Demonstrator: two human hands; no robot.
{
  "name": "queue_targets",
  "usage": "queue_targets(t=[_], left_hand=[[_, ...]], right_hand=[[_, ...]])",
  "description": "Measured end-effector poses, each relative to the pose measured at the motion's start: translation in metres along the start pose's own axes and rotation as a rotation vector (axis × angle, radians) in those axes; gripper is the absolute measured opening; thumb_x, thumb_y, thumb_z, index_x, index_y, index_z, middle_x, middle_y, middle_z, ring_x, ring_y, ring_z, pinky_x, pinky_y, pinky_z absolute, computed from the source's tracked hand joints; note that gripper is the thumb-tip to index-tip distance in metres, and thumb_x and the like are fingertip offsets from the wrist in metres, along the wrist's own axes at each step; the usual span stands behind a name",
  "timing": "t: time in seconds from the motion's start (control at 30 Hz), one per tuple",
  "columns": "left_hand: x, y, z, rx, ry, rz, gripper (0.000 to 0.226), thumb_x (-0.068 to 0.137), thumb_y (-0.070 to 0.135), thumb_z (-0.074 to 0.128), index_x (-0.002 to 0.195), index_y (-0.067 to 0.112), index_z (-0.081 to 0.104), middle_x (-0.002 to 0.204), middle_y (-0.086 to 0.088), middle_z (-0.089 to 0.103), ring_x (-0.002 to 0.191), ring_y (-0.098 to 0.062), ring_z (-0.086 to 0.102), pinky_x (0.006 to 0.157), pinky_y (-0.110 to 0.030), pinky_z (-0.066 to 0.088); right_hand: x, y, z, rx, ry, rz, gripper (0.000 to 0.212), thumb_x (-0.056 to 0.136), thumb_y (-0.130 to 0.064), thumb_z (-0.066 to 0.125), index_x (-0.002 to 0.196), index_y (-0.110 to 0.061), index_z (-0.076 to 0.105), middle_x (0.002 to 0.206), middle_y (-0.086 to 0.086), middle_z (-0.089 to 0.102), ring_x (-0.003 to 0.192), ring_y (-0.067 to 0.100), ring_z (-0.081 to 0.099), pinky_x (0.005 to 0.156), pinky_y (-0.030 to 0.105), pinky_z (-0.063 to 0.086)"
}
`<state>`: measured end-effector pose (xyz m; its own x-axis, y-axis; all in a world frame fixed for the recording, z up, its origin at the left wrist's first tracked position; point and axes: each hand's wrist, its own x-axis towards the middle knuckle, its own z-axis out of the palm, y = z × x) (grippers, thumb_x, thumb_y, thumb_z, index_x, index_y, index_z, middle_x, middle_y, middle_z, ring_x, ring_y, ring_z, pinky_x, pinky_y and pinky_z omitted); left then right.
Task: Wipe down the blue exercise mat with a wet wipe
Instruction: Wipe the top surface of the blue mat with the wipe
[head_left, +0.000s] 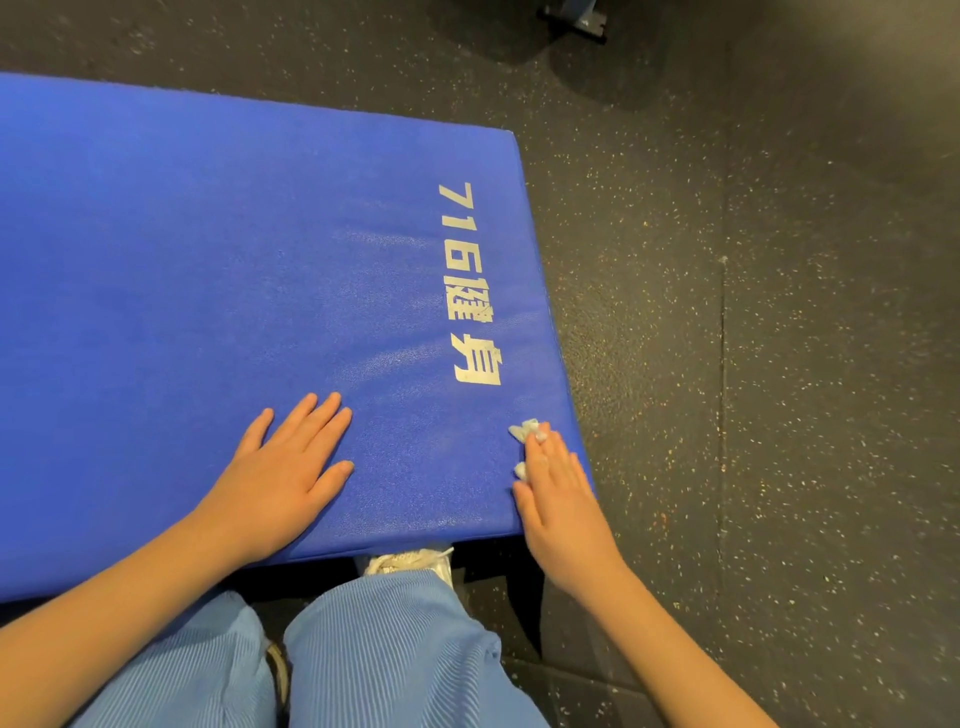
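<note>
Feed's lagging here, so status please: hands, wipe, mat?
Left hand flat on mat, holding nothing. Right hand presses wipe near mat's right edge, fingers straight. Only printed lettering ahead of wipe.

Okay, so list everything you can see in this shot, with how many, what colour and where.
exercise mat: one, blue, fills the left and centre
lettering: one line, white, printed near the mat's right edge
wet wipe: one, white, crumpled on the mat's near right corner
floor: dark grey with pale speckles, right and top
equipment base: one, dark, top edge
shoe: one, white, under the mat's near edge
trousers: light blue, ribbed, bottom
left hand: flat on the mat
right hand: fingers straight, pressing the wet wipe
</note>
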<state>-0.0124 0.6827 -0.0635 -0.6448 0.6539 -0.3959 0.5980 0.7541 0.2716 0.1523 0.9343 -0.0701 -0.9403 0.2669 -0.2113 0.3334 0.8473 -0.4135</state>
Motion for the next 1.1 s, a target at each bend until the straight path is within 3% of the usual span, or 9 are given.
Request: queue_targets(t=[0.1, 0.2, 0.27, 0.37, 0.57, 0.73, 0.83, 0.93, 1.1], left_hand=[[0.000, 0.000, 0.000, 0.008, -0.004, 0.000, 0.090, 0.071, 0.065, -0.016, 0.151, 0.025, -0.006, 0.151, 0.017, -0.020, 0.138, -0.001, -0.022, 0.117, -0.036, -0.012], [0.000, -0.001, 0.001, 0.010, 0.002, 0.002, 0.089, 0.072, 0.065, -0.016, 0.151, 0.024, -0.006, 0.152, 0.017, -0.019, 0.139, -0.001, -0.021, 0.117, -0.035, -0.013], [-0.001, -0.002, 0.001, 0.007, 0.010, 0.010, 0.089, 0.073, 0.067, -0.015, 0.151, 0.025, -0.004, 0.152, 0.017, -0.018, 0.140, -0.002, -0.020, 0.117, -0.035, -0.013], [-0.001, -0.003, 0.004, -0.009, 0.029, 0.027, 0.098, 0.070, 0.077, -0.024, 0.150, 0.025, -0.002, 0.154, 0.017, -0.014, 0.142, -0.003, -0.017, 0.116, -0.035, -0.012], [-0.002, -0.005, 0.006, -0.023, 0.071, 0.048, 0.099, 0.069, 0.076, -0.031, 0.149, 0.025, -0.002, 0.155, 0.017, -0.011, 0.143, -0.003, -0.015, 0.115, -0.032, -0.014], [-0.003, -0.006, 0.008, -0.014, 0.100, 0.059, 0.088, 0.082, 0.071, -0.019, 0.150, 0.023, 0.010, 0.156, 0.013, 0.001, 0.141, 0.000, -0.011, 0.115, -0.035, -0.008], [-0.003, -0.005, 0.007, 0.030, 0.076, 0.058, 0.079, 0.095, 0.061, -0.004, 0.148, 0.015, 0.033, 0.156, 0.003, 0.024, 0.142, -0.009, 0.009, 0.113, -0.040, 0.007], [-0.002, -0.005, 0.008, 0.079, 0.088, 0.055, 0.069, 0.102, 0.050, 0.009, 0.137, 0.010, 0.052, 0.146, -0.005, 0.045, 0.136, -0.017, 0.028, 0.107, -0.043, 0.018], [-0.002, -0.004, 0.007, 0.098, 0.072, 0.060, 0.067, 0.102, 0.050, 0.010, 0.138, 0.010, 0.051, 0.146, -0.004, 0.045, 0.136, -0.018, 0.029, 0.110, -0.038, 0.009]], right_hand=[[0.041, 0.014, -0.008, -0.013, 0.048, 0.148, 0.053, 0.102, -0.030, 0.028, 0.151, -0.009, 0.020, 0.159, 0.003, 0.018, 0.147, 0.016, 0.008, 0.116, 0.029, 0.002], [0.066, -0.008, -0.006, 0.025, 0.044, 0.166, 0.069, 0.092, -0.046, 0.020, 0.148, -0.007, 0.025, 0.156, 0.008, 0.022, 0.146, 0.021, 0.011, 0.119, 0.042, 0.009], [0.058, -0.029, 0.000, 0.019, -0.060, 0.030, 0.088, 0.080, -0.057, 0.007, 0.152, -0.008, 0.017, 0.160, 0.006, 0.012, 0.148, 0.020, 0.005, 0.120, 0.037, 0.002], [0.051, -0.028, -0.005, -0.080, -0.165, -0.120, 0.087, 0.081, -0.059, 0.001, 0.153, -0.011, 0.010, 0.162, 0.005, 0.004, 0.149, 0.017, 0.001, 0.117, 0.029, -0.005], [0.113, -0.029, -0.005, -0.053, -0.052, 0.086, 0.061, 0.102, -0.037, 0.034, 0.152, -0.006, 0.016, 0.161, 0.010, 0.009, 0.148, 0.022, 0.004, 0.118, 0.036, 0.001], [0.108, -0.056, 0.003, -0.067, -0.166, -0.264, 0.060, 0.098, -0.042, 0.035, 0.149, -0.010, 0.026, 0.158, 0.009, 0.021, 0.146, 0.025, 0.013, 0.117, 0.033, 0.006], [0.140, -0.031, -0.007, -0.142, -0.018, -0.069, 0.058, 0.095, -0.043, 0.028, 0.142, -0.009, 0.036, 0.151, 0.011, 0.031, 0.140, 0.029, 0.025, 0.110, 0.035, 0.016], [0.152, -0.023, -0.006, -0.140, -0.058, 0.160, 0.063, 0.101, -0.039, 0.033, 0.151, -0.005, 0.016, 0.160, 0.012, 0.009, 0.147, 0.025, 0.006, 0.117, 0.038, 0.004], [0.122, -0.030, 0.002, -0.109, -0.139, -0.136, 0.080, 0.085, -0.057, 0.012, 0.152, -0.013, 0.019, 0.160, 0.007, 0.015, 0.148, 0.023, 0.008, 0.120, 0.037, 0.007]])
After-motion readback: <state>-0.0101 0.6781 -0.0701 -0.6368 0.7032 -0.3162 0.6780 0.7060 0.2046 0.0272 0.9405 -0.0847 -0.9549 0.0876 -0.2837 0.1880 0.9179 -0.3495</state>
